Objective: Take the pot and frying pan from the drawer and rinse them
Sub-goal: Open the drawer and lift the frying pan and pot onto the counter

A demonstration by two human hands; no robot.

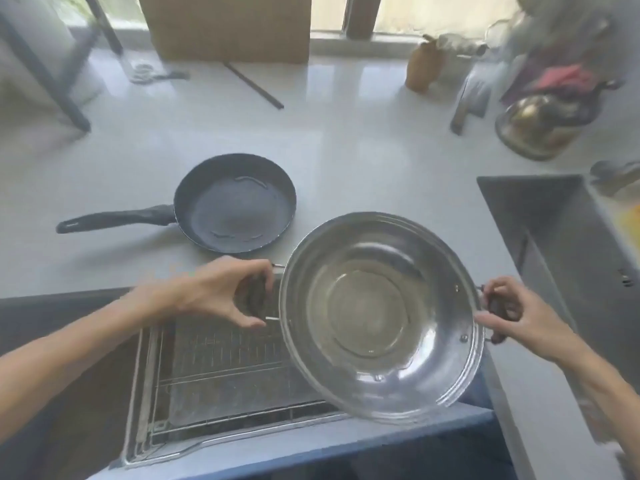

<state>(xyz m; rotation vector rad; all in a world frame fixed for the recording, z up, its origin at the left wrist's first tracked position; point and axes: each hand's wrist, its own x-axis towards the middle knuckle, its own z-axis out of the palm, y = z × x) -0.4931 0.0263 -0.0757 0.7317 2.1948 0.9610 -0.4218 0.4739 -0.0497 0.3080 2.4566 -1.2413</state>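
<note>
Both hands hold the steel pot [379,315] above the open drawer [221,375]: left hand [221,296] curled round its left handle, right hand [512,315] gripping the right handle. The frying pan [235,202] rests on the surface [346,143], left of the sink [554,230].

Along the window in front of me stood a big cardboard box [230,27] on the pale countertop [346,140], with a thin dark strip [253,85] lying slantwise just before it. Off to my right sat a brown bottle [423,65], a cleaver [471,102] lying flat, and a glass lid [538,128] beside a blurred heap of red cloth [562,77].
</note>
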